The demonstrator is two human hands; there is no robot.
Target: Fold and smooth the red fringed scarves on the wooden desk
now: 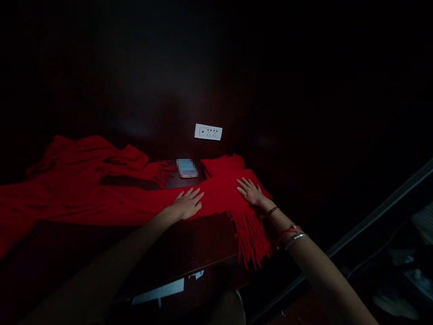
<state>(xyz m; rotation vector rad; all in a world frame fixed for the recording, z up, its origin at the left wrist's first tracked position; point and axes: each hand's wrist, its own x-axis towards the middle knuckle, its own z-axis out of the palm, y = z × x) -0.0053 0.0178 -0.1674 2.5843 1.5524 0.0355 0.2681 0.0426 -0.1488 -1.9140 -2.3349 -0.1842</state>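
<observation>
A long red scarf [101,194] with fringed ends lies spread across a dark wooden table [196,243]. My left hand [187,204] rests flat on the scarf near the middle, fingers stretched out and apart. My right hand [250,192] lies flat on the scarf's right end, fingers open, just above the fringe [252,237] that hangs over the table's front edge. Bracelets circle my right wrist. Neither hand holds anything.
A phone [186,168] lies on the table behind the scarf, its screen lit. A white socket plate [208,132] sits on the dark wall behind. The room is very dim. A pale rail runs diagonally at the right [382,210].
</observation>
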